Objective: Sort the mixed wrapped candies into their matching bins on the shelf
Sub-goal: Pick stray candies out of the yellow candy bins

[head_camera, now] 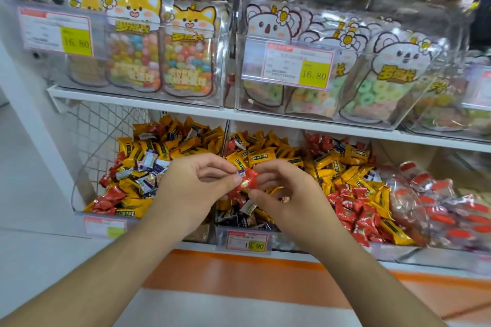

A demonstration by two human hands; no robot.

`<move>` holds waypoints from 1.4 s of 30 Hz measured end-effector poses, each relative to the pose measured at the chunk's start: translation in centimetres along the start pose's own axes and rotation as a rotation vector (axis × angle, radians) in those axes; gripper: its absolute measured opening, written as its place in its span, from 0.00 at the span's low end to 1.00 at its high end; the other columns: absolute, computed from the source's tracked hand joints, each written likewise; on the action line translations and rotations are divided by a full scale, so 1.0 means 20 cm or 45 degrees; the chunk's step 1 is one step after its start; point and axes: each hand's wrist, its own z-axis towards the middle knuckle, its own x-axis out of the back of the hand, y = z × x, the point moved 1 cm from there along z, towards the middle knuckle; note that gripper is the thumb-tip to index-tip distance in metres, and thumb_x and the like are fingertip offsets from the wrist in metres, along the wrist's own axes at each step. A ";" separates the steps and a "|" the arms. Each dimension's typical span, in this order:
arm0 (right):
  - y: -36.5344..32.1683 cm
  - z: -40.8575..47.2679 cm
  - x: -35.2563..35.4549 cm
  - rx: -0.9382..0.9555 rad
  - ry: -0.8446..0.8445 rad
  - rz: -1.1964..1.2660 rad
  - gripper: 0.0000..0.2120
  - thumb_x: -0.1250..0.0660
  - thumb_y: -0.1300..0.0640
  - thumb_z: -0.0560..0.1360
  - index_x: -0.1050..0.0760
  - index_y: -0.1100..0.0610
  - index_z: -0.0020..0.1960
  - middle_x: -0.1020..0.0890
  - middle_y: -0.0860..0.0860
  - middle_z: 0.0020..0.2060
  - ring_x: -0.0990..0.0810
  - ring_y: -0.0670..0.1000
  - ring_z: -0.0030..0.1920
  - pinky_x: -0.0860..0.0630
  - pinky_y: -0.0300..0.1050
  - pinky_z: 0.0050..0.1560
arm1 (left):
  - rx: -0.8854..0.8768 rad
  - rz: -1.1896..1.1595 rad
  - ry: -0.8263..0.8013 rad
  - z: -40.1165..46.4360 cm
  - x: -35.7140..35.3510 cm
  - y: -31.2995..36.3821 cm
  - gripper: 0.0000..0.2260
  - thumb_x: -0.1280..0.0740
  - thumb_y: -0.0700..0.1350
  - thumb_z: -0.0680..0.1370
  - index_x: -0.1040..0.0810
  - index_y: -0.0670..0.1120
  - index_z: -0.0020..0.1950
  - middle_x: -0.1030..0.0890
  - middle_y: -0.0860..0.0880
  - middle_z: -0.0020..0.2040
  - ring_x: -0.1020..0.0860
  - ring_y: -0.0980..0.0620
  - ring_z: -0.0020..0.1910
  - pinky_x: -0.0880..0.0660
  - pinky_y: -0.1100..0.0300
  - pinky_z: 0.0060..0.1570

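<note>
Pinching a red wrapped candy (246, 181) between them, both hands meet in front of the lower shelf, above the middle bin (265, 243). The left hand (198, 180) grips the candy's left end with thumb and curled fingers, and a small white-and-purple wrapper (241, 172) shows at its fingertips. The right hand (283, 188) curls round the candy from the right, thumb below and fingers above.

Three bins of mixed sweets sit side by side under the hands. The left bin (79, 194) holds mostly yellow candies (172, 143) with red and white-purple ones among them. The middle bin carries yellow pieces at the back and dark and red ones nearer the front, with a price tag (245, 245) reading 19.90. The right bin (398, 249) mixes red candies (356, 210) and yellow ones.

On the upper shelf (186, 110), clear boxes hold bags printed with a yellow dog (132, 40) and bags printed with a white koala (268, 42), each box bearing a yellow 16.80 tag (77, 41).
</note>
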 end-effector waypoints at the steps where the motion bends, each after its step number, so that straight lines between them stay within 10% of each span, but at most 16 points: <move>1: -0.02 0.00 0.00 0.000 -0.007 0.046 0.13 0.23 0.55 0.75 0.20 0.45 0.57 0.17 0.43 0.46 0.18 0.46 0.51 0.20 0.46 0.50 | 0.003 -0.010 -0.023 -0.01 -0.01 0.01 0.05 0.21 0.42 0.73 0.14 0.47 0.48 0.13 0.50 0.41 0.14 0.53 0.42 0.16 0.58 0.42; 12: 0.09 -0.11 0.41 -0.211 0.549 -0.389 0.05 0.27 0.53 0.78 0.23 0.47 0.47 0.19 0.44 0.38 0.21 0.44 0.37 0.28 0.34 0.34 | -0.062 0.070 -0.087 -0.05 -0.04 0.05 0.03 0.29 0.43 0.80 0.15 0.50 0.50 0.14 0.52 0.43 0.15 0.55 0.44 0.16 0.57 0.41; 21: 0.12 -0.14 0.44 -0.348 0.469 -0.604 0.14 0.32 0.61 0.77 0.19 0.45 0.58 0.16 0.48 0.43 0.24 0.46 0.23 0.35 0.35 0.22 | -0.143 0.473 -0.090 0.00 0.23 0.00 0.09 0.28 0.42 0.79 0.16 0.58 0.49 0.16 0.60 0.46 0.18 0.62 0.48 0.19 0.59 0.51; 28: -0.01 -0.08 0.21 -0.112 0.366 -0.555 0.12 0.30 0.63 0.77 0.18 0.49 0.54 0.19 0.44 0.53 0.26 0.42 0.38 0.31 0.39 0.45 | 0.023 0.594 0.101 0.06 0.59 -0.19 0.14 0.30 0.33 0.78 0.17 0.54 0.47 0.15 0.53 0.44 0.17 0.56 0.46 0.18 0.52 0.54; 34: -0.07 -0.01 0.02 0.045 0.278 -0.550 0.10 0.30 0.63 0.77 0.19 0.49 0.53 0.20 0.42 0.51 0.30 0.36 0.31 0.36 0.27 0.34 | 0.012 0.705 -0.047 0.02 0.56 -0.23 0.08 0.24 0.44 0.76 0.15 0.57 0.50 0.16 0.59 0.43 0.18 0.63 0.45 0.20 0.62 0.50; 42: -0.03 0.03 -0.10 0.121 0.208 -0.595 0.12 0.29 0.68 0.75 0.17 0.52 0.49 0.18 0.43 0.49 0.23 0.42 0.49 0.33 0.27 0.48 | 0.016 1.012 -0.237 0.06 0.40 -0.29 0.16 0.21 0.53 0.72 0.18 0.57 0.58 0.17 0.60 0.47 0.21 0.62 0.47 0.20 0.56 0.51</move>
